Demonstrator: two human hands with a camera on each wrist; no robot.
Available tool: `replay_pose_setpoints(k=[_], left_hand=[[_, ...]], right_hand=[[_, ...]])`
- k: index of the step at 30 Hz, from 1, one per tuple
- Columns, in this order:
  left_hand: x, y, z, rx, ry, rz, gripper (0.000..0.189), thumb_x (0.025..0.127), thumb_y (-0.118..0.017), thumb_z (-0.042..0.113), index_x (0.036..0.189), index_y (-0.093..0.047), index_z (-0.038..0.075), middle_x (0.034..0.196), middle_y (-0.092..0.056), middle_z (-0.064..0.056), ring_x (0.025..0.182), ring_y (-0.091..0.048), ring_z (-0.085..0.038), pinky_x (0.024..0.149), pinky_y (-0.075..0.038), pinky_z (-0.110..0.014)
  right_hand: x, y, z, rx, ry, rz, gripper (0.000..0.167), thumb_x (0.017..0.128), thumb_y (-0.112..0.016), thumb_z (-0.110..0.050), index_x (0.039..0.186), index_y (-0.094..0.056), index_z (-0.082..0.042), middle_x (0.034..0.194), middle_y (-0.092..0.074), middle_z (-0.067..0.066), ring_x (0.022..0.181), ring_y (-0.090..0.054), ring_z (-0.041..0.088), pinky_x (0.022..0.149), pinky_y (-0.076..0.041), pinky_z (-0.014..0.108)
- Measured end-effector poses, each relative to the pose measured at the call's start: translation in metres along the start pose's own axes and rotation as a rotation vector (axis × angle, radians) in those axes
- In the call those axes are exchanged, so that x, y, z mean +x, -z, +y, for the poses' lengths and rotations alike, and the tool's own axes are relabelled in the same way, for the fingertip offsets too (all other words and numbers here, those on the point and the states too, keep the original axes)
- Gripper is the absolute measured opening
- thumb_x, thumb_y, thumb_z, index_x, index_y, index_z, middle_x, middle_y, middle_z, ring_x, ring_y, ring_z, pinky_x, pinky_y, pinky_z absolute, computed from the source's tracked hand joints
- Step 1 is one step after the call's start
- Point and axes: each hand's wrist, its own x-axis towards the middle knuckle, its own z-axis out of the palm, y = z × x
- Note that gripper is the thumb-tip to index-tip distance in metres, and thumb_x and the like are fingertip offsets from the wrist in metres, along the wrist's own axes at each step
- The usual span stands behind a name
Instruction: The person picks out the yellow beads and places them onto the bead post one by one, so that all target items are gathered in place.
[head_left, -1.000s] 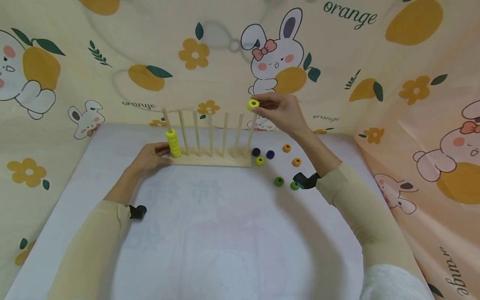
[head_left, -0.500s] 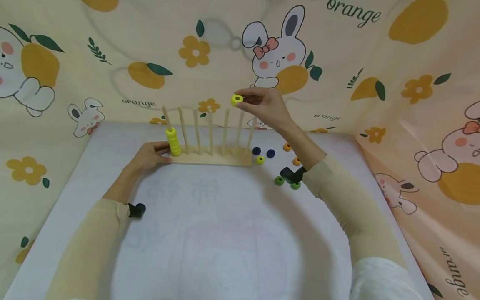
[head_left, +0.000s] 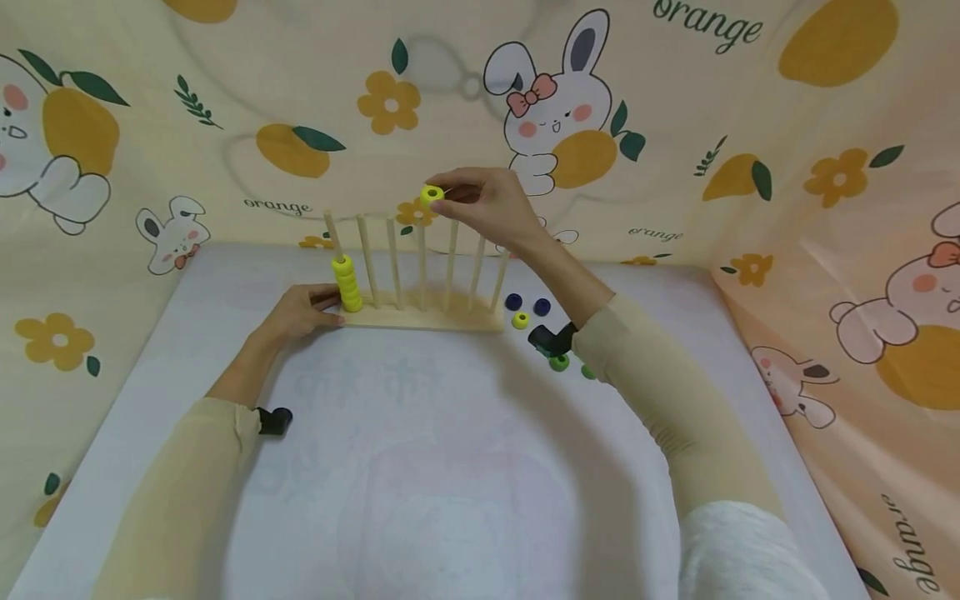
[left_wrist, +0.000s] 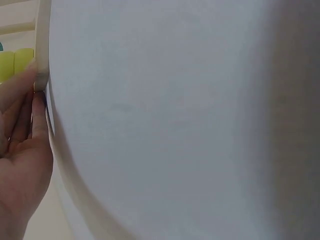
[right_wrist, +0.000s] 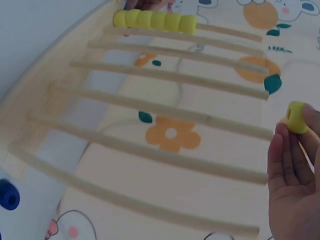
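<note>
My right hand (head_left: pixel 491 204) pinches a yellow bead (head_left: pixel 431 196) between thumb and fingers. The bead is above the pegs, near the middle one, its hole facing up; in the right wrist view the bead (right_wrist: pixel 296 117) is apart from the peg tips. Below stands a wooden peg rack (head_left: pixel 420 317) with a row of upright pegs. Several yellow beads (head_left: pixel 347 285) are stacked on its leftmost peg. At that end my left hand (head_left: pixel 300 315) grips the base, thumb at the front. The left wrist view shows the hand (left_wrist: pixel 25 155) against the base's end (left_wrist: pixel 42 75).
Right of the rack lie two dark blue beads (head_left: pixel 542 307), a loose yellow bead (head_left: pixel 521 320) and two green beads (head_left: pixel 558 363), one partly hidden by the right arm. The white table (head_left: pixel 420 467) meets a printed cloth (head_left: pixel 315 100) behind.
My right hand has carried the yellow bead leftward over the pegs, from above the rightmost peg to near the middle one. The left hand and rack have stayed in place.
</note>
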Motion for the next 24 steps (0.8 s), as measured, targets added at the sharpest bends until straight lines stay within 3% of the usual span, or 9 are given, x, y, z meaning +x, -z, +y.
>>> replay_pose_setpoints(k=[10, 24], left_hand=[[0.002, 0.000, 0.000, 0.006, 0.001, 0.000, 0.072, 0.086, -0.075, 0.000, 0.147, -0.038, -0.008, 0.152, -0.039, -0.024, 0.140, -0.040, -0.034, 0.114, -0.036, -0.042], [0.001, -0.001, 0.000, -0.010, -0.010, -0.009, 0.073, 0.087, -0.074, 0.001, 0.148, -0.036, -0.009, 0.152, -0.039, -0.025, 0.140, -0.039, -0.036, 0.116, -0.034, -0.043]], right_hand=[[0.019, -0.023, -0.015, -0.052, -0.045, -0.069, 0.030, 0.089, -0.076, -0.012, 0.117, -0.073, -0.005, 0.111, -0.072, 0.005, 0.091, -0.068, 0.014, 0.084, -0.057, 0.025], [0.044, -0.049, -0.017, -0.079, -0.047, -0.157, 0.032, 0.087, -0.078, -0.018, 0.117, -0.074, -0.009, 0.108, -0.072, 0.002, 0.091, -0.069, 0.010, 0.081, -0.057, 0.023]])
